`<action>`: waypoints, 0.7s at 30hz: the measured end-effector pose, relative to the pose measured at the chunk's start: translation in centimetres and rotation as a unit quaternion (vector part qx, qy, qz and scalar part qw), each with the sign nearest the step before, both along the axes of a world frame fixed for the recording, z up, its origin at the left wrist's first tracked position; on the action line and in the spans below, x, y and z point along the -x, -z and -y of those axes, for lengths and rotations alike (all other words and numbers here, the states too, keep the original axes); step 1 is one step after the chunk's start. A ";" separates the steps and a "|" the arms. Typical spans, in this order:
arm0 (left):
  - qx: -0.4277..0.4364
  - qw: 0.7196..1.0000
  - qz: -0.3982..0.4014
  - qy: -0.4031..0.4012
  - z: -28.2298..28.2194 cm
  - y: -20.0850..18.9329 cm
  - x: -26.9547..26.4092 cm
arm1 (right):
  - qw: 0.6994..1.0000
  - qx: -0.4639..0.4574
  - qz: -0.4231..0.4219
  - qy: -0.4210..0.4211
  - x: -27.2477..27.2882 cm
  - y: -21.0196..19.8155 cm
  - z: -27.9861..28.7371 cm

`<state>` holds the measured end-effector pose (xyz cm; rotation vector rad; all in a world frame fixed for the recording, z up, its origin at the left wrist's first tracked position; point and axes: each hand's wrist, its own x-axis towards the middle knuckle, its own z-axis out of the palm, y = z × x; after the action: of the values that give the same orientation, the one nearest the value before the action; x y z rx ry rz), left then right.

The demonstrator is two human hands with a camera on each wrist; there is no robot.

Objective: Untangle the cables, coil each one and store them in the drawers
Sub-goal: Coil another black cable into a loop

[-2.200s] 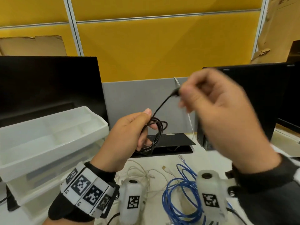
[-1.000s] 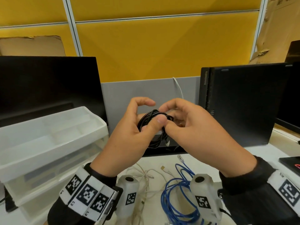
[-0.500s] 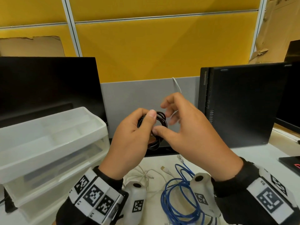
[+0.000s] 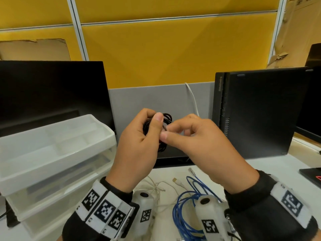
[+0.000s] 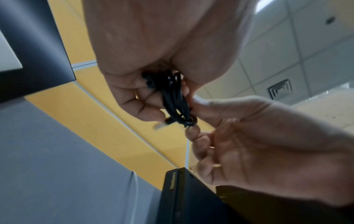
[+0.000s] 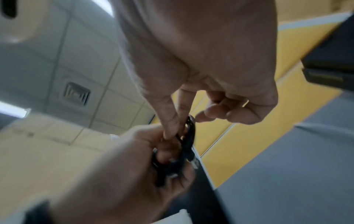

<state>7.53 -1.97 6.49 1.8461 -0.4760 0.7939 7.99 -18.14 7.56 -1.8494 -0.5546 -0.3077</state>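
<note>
White desk (image 4: 271, 171) below yellow partition panels (image 4: 173, 54)

We've got the drawer unit (image 4: 57, 153) left, computer case (image 4: 257, 112) right, loose cables (image 4: 184, 211) cluttering the desk between.

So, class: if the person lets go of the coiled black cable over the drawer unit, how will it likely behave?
The black cable is thin and wound in tight loops, so it is probably floppy and light. Nothing visible ties the loops; the left hand grips them and the right hand pinches them, so they may spring loose. Dropped into the drawer unit, it would likely not roll.
</note>
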 end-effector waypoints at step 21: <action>0.139 0.980 -0.118 0.079 0.0 -0.4 -0.5 | 0.993 -0.091 0.080 0.015 -0.8 0.0 0.8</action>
<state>8.02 -1.95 6.87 1.5937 -0.3360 0.4980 8.84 -18.89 7.51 -1.6679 -0.5882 -0.5133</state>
